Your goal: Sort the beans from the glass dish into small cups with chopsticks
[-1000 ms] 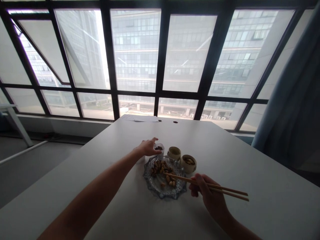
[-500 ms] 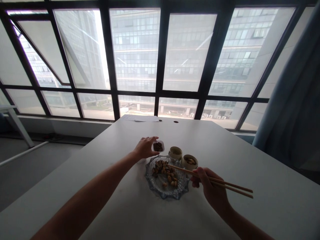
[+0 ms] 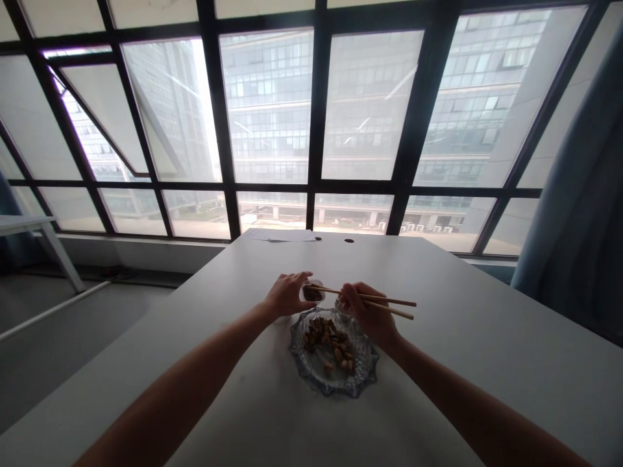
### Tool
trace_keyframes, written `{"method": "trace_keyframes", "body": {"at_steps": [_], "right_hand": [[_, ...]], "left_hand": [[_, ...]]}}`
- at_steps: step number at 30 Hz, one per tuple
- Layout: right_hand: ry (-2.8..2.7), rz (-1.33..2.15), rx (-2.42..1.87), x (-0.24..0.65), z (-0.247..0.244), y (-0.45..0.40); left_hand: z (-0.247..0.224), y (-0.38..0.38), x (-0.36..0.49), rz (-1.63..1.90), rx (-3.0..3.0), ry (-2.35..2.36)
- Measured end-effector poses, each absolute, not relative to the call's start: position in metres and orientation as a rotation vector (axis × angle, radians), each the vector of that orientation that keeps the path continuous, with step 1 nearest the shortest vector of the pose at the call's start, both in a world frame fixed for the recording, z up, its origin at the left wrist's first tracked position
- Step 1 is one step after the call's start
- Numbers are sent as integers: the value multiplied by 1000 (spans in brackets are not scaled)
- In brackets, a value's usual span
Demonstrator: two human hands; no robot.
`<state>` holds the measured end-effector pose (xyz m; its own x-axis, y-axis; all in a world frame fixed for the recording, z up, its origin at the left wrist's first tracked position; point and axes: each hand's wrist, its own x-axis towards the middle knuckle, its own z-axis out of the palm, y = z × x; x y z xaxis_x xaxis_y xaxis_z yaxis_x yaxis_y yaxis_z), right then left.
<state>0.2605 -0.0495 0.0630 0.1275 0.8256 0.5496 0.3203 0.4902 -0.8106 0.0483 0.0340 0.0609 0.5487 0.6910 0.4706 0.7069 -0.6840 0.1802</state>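
Near the middle of the white worktop [image 3: 233, 402], the person's left hand [image 3: 287, 295] has its thumb and fingers closed around the sides of a small cup [image 3: 318, 297], which is clear or whitish and holds dark bits [image 3: 313, 293]. The cup's opening faces the person; whether its base touches the worktop cannot be told. The right hand [image 3: 367, 311] pinches a pair of wooden chopsticks [image 3: 396, 301] between thumb and fingers, with the thick ends pointing out to the right and the thin ends reaching left to the cup's mouth, over the dark bits. Whether the tips grip anything is too small to tell. On the near side of both hands sits a clear glass plate [image 3: 302, 371] with a scalloped, pointed rim. Brown nuts [image 3: 324, 331] lie in it, bunched toward its far side and its right, and paler ones lie nearer the person. Just beyond the plate, a small pot [image 3: 339, 305] shows only in part, mostly hidden behind the right hand. Sheets of paper [image 3: 287, 236] lie at the far edge of the worktop, close to two dark round holes [image 3: 349, 240]. Beyond stand tall windows with black frames [image 3: 316, 130], and a blue curtain [image 3: 574, 194] hangs at the right.
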Motion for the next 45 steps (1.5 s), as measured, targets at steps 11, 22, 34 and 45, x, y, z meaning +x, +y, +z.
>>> {"method": "trace_keyframes", "body": {"at_steps": [11, 22, 34, 45], "right_hand": [[-1737, 800, -1290, 309, 108, -119], [-1608, 675, -1120, 294, 73, -110], [-1308, 712, -1145, 295, 33, -126], [-1370, 666, -1195, 300, 40, -128]], "left_hand": [[63, 41, 55, -638, -2823, -1440], [21, 24, -15, -1233, -2629, -1518], [7, 16, -20, -1264, -2765, -1784], [9, 14, -20, -1205, -2783, -1806]]}}
